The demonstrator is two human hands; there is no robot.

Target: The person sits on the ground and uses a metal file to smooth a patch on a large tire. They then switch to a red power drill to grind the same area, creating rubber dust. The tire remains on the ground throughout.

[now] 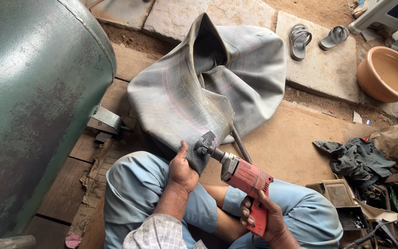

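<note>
Right hand: the right hand (266, 216) was closed around the grip of a red power drill (247, 182), a finger lying along the handle.
Drill tip: a dark buffing head (204, 143) on the drill's shaft was pressed against the folded edge of the rubber.
Left hand: the left hand (182, 170) was clamped on a fold of the grey inner tube (208, 87), thumb on top, holding it taut over the knee.
Tube position: the tube lay slumped on the wooden platform (282, 143) in front of the person's crossed legs, its near edge pulled up between the two hands.
Progress: judging by the tool touching the rubber, the roughening of one small spot seemed to be in hand; no patch or glue showed on the tube, so the later steps looked not yet done.
Basin: a tan plastic basin (386, 74) stood at the far right on the ground; it held little, only a pale scrap or glint near its wall, too unclear to name.
Tray: a small dark tray (351, 217) sat among scrap at the right; its contents could not be told.
Other: a green metal tank (32, 101) stood at the left, a pair of sandals (316, 39) on the stone slabs, a dark rag (356, 159) near the clutter.
</note>
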